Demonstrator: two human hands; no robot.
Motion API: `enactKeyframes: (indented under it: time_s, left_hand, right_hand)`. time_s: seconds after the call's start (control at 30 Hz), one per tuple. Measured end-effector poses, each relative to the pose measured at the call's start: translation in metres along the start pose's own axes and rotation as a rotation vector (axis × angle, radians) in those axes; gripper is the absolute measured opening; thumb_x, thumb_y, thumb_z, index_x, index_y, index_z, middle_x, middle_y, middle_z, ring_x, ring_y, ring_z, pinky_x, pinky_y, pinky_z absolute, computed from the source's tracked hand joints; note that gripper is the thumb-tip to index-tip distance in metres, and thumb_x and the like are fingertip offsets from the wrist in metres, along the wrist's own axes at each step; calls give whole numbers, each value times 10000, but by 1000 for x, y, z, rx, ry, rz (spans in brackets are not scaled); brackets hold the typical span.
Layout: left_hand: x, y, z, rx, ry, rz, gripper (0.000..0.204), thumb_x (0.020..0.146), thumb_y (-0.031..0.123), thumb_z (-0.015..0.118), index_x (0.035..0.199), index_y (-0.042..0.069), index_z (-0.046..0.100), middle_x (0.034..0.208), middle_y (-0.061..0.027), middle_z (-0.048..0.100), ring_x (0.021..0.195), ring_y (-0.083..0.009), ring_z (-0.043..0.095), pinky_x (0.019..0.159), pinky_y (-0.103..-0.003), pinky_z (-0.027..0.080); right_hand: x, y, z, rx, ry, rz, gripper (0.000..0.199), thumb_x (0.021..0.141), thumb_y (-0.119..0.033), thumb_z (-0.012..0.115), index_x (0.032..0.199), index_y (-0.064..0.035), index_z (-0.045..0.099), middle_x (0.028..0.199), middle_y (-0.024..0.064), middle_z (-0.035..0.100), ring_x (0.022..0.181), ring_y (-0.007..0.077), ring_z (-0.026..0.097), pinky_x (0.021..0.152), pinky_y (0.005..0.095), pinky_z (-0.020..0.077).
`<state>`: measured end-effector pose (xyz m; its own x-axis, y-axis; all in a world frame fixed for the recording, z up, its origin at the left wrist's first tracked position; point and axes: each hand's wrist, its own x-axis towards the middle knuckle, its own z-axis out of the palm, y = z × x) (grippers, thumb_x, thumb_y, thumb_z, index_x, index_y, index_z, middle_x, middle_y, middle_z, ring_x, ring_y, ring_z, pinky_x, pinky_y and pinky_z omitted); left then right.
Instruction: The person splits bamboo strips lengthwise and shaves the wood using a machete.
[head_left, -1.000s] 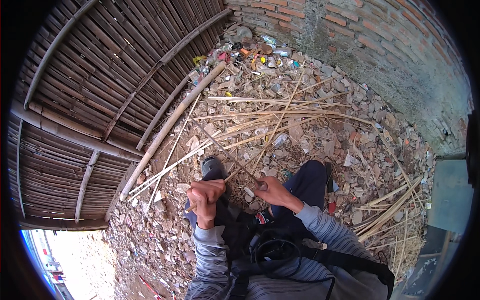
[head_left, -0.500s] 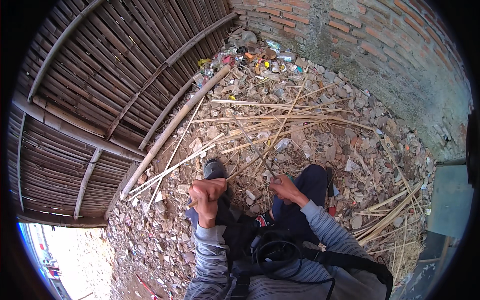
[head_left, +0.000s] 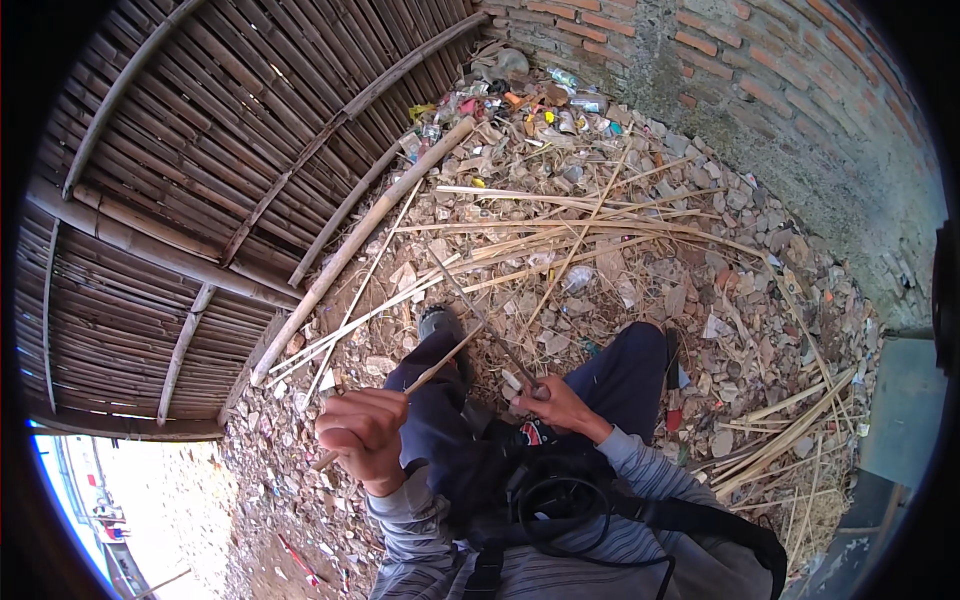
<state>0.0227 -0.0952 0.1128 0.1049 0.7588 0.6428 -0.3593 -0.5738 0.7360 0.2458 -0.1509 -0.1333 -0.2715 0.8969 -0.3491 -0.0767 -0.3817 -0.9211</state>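
Note:
My left hand is closed around a thin bamboo strip, which slants up to the right over my left knee. A short end of the strip pokes out below the fist. My right hand, in front of my bent right knee, grips a long, thin, dark knife-like tool by its near end. Its far end points up and left over the rubble. The strip's far tip lies beside the tool's middle; I cannot tell whether they touch.
Beyond my feet, long pale bamboo strips lie across rubble, with another bundle at the right. A thick bamboo pole lies along the slatted bamboo wall. Litter gathers by the brick wall.
My left hand has drawn back down and left with the bamboo strip, so its far tip now sits near the tool. My right hand has shifted slightly down and left, still gripping the tool.

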Motion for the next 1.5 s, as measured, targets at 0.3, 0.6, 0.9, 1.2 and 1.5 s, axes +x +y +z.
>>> enactKeyframes:
  time_s: [0.3,0.6,0.9,1.2,1.5]
  left_hand:
    - [-1,-3,-1,-50,15,20,765,1121,558,417,524,138,188,429,38,200,334,-115,174,387,-289,150]
    - [1,-7,-14,-92,33,87,767,1119,554,425,514,149,184,433,48,199,333,-105,171,388,-288,134]
    - [7,-3,-5,-109,-174,41,776,1102,572,448,518,146,165,429,48,189,322,-110,180,390,-288,129]
    - [5,-1,-7,-147,-234,-39,791,1096,554,501,500,138,188,436,28,212,323,-130,209,390,-308,133]
    - [3,3,18,-16,-216,-74,777,1063,504,585,489,84,271,451,-17,252,334,-194,290,404,-354,173]
  right_hand:
    - [8,-49,28,-251,-42,-217,288,869,-185,760,748,-50,537,585,2,459,583,98,401,550,348,339]
    - [57,-9,4,-164,-33,-36,217,859,-149,729,760,-40,569,590,31,522,534,126,492,531,353,413]
    - [52,-17,-4,-224,-111,-8,226,867,-160,729,755,-47,568,606,6,527,518,115,467,494,329,381]
    - [100,51,-47,-122,62,259,254,899,-182,737,740,-33,605,590,21,533,457,134,471,445,359,353]
    - [71,-4,-39,-267,69,116,198,873,-132,715,749,-27,602,576,13,499,494,104,448,469,340,346]
